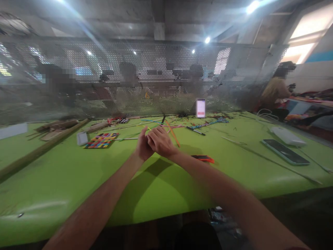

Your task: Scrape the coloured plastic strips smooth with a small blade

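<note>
My left hand point(144, 145) and my right hand point(161, 141) are together above the middle of the green table point(156, 187), fingers bent and closed. Thin coloured strips, among them an orange strip point(173, 135), show just beyond and beside the hands. Whether the fingers hold one of these strips is hidden by the hands. Left of my left hand lies a multicoloured woven square point(102, 140). An orange and black tool point(203, 158) rests on the table, partly behind my right forearm.
A long pole point(44, 149) lies at the left. A black pen point(195, 131), a dark phone point(284, 151) and a white device point(288, 135) lie to the right. A perforated metal screen point(156, 80) stands behind the table; a person point(277, 83) is at the right.
</note>
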{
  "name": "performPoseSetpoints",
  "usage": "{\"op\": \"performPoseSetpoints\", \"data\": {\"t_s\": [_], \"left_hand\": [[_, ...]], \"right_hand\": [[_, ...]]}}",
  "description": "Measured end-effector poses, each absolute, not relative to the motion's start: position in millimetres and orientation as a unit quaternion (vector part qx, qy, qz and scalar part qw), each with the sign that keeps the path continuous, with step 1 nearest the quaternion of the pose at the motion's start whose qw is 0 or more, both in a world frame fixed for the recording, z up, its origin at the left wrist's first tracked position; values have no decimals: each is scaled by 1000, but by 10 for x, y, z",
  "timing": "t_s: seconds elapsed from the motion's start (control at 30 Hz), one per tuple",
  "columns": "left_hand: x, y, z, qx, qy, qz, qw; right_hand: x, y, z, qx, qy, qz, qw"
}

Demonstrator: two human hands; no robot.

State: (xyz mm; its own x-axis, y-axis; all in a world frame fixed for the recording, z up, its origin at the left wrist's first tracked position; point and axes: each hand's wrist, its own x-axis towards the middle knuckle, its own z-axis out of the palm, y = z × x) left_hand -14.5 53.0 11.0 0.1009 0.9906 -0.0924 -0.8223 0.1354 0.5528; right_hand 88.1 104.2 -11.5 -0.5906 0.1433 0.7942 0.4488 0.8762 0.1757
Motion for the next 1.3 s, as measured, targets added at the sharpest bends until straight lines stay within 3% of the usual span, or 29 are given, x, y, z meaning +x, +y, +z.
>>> {"op": "performPoseSetpoints", "data": {"t_s": [0.43,0.73,1.3], "left_hand": [[-35,597,31,109,284,689,658],[30,620,13,121,301,681,656],[-51,589,5,104,291,669,676]], "right_hand": [[839,1046,-148,-192,-888,-180,377],[910,1158,-171,-232,-882,-128,390],[801,1067,-241,-197,-865,-191,421]]}}
